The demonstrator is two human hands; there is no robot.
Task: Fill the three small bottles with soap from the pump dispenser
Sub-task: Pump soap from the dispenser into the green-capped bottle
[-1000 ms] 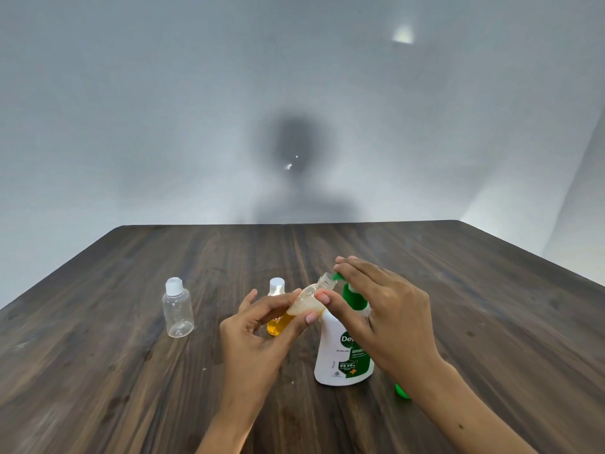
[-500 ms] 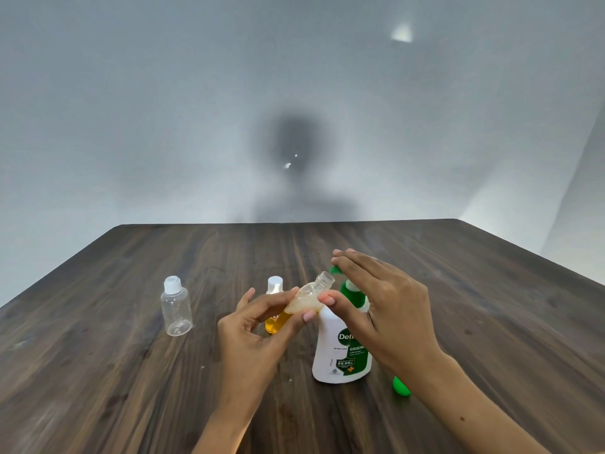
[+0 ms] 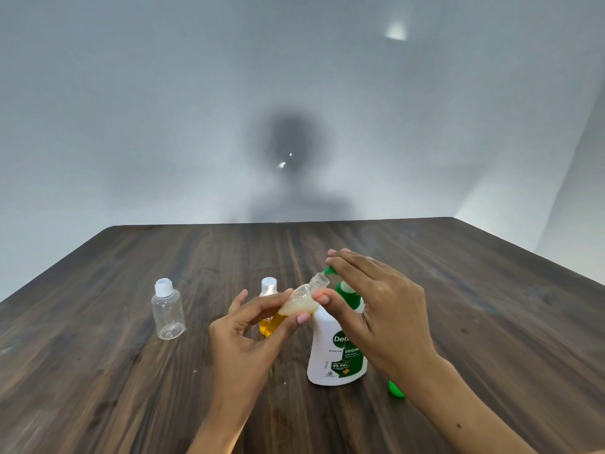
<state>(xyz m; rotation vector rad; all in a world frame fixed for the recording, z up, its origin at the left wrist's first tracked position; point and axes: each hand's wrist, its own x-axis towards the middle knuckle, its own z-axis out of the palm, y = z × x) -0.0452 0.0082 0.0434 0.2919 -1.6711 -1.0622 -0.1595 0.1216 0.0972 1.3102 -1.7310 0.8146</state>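
small bottle held tilted at the pump spout

a small uncapped bottle [image 3: 302,301] is gripped in the left hand [image 3: 248,339], thumb and fingers curled round its body. the bottle is tilted, its open neck raised toward the right and set just beside the green spout [image 3: 328,271] of the pump dispenser [image 3: 337,348]. amber soap is seen in the lower part of the held bottle, with pale foam above it.

the right hand [image 3: 383,309] is laid over the green pump head, its fingers straight and spread across the top, its thumb tip touching the side of the held bottle. nothing is gripped by this hand. whether the pump is pressed down cannot be told.

the dispenser, white with a green label, stands upright on the dark wooden tabletop [image 3: 491,322], close in front of the person.

a second small bottle [image 3: 268,290], capped in white and holding amber liquid, stands behind the left hand and is largely hidden by it. a third small bottle [image 3: 167,309], clear, capped in white and seemingly without liquid, stands upright well apart to the left.

a small green object [image 3: 395,388] lies on the tabletop just right of the dispenser's base, partly hidden by the right forearm; what it is cannot be told. a pale wall [image 3: 163,126] is seen beyond the tabletop.
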